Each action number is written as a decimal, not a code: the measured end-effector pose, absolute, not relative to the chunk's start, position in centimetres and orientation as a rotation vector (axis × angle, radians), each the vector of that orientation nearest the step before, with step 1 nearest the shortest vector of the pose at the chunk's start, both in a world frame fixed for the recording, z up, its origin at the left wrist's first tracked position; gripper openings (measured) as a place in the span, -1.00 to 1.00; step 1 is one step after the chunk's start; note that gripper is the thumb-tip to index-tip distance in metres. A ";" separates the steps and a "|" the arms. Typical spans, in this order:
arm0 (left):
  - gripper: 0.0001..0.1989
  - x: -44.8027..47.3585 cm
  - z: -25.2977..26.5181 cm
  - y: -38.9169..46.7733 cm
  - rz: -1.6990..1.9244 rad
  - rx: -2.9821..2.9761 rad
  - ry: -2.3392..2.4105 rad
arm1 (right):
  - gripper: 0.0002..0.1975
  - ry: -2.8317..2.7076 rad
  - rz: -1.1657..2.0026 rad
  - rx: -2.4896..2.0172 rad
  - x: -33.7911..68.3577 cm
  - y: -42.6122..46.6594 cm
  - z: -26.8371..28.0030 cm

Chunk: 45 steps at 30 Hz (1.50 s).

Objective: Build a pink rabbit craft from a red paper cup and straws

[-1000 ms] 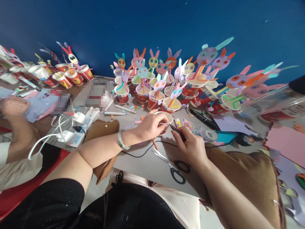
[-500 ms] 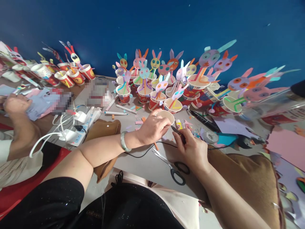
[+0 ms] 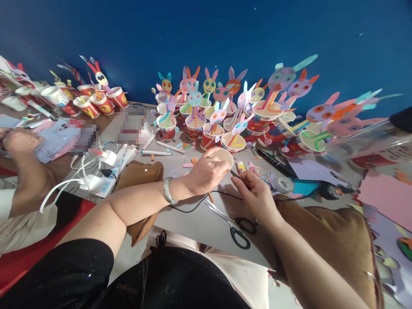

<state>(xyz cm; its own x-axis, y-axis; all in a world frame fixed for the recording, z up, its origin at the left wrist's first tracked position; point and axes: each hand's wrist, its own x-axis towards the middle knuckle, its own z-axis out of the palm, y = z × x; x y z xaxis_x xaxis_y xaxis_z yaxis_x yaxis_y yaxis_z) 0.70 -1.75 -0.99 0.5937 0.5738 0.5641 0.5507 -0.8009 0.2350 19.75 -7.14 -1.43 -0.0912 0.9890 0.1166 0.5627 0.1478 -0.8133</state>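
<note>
My left hand (image 3: 207, 174), with a ring and a jade-like bangle (image 3: 169, 191) on its wrist, is closed on a pale paper cup (image 3: 225, 158). The cup's open rim faces up towards me. Just to the right, my right hand (image 3: 254, 191) pinches a thin dark pointed tool (image 3: 234, 174). Its tip points at the cup's side; most of it is hidden in the fingers, so its kind is unclear. Scissors with black handles (image 3: 236, 231) lie on the table below both hands. Behind the cup stands a glue stick (image 3: 240, 166).
Several red paper cups with paper rabbit heads (image 3: 195, 96) stand along the blue wall. A tape roll (image 3: 285, 184), a black marker (image 3: 277, 162) and pink paper (image 3: 386, 201) lie right. At left are a power strip (image 3: 112, 176) and another person's hand (image 3: 21, 139).
My right hand has shifted slightly up and left, its fingers rolling around the dark tool. My left hand and the cup have moved a little left.
</note>
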 end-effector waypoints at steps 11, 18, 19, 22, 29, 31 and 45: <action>-0.75 0.6 -1.2 -1.8 0.950 2.810 0.971 | -0.60 -1.781 0.732 -1.529 19.8 -7.1 -1.4; -0.78 0.6 -1.3 -1.7 0.914 2.777 0.971 | -0.61 -1.799 0.620 -1.563 19.7 -7.1 -1.9; -0.78 0.6 -1.3 -1.7 0.915 2.783 0.966 | -0.61 -1.833 0.460 -1.614 19.7 -7.2 -2.3; -0.77 0.5 -1.2 -1.8 0.926 2.806 0.950 | -0.60 -1.906 0.142 -1.703 19.8 -7.5 -2.8; -0.77 0.7 -1.1 -1.8 0.934 2.801 0.964 | -0.57 -1.725 0.909 -1.494 20.2 -6.7 -1.6; -0.77 0.7 -1.2 -1.8 0.955 2.799 0.976 | -0.54 -1.646 1.127 -1.421 20.1 -6.5 -1.4; -0.78 0.6 -1.3 -1.7 1.027 2.837 0.912 | -0.59 -1.775 0.749 -1.518 20.0 -6.9 -1.7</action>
